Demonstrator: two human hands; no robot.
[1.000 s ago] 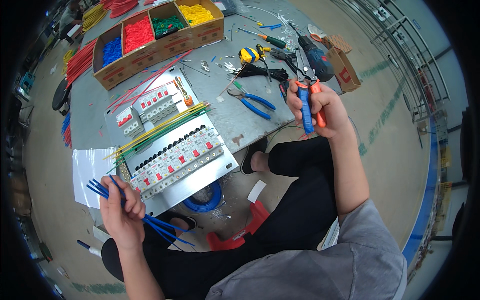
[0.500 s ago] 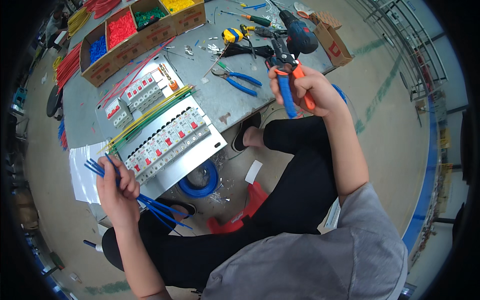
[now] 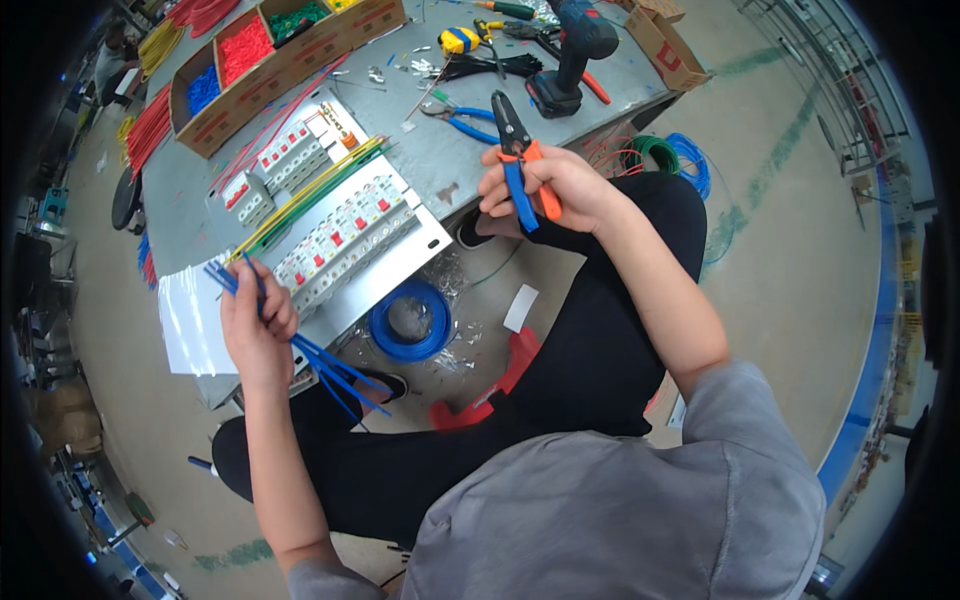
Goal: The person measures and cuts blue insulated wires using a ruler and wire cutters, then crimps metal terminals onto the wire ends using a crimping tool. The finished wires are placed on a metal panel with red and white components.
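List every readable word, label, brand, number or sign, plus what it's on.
None I can quote.
Breakers: tiny print, too small.
Bin box: printed blocks, too blurred.
Carton: red-and-pale mark, no legible word.
Drill: no legible text.
Stripper: none I can make out.

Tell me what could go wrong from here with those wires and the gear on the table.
The blue wires fan out loosely from the left hand, so one might slip and drop.

The power drill stands upright near the edge of the table; a knock from the pliers in the right hand could tip it.

The metal panel appears to overhang the table's edge, so a bump could shift it.
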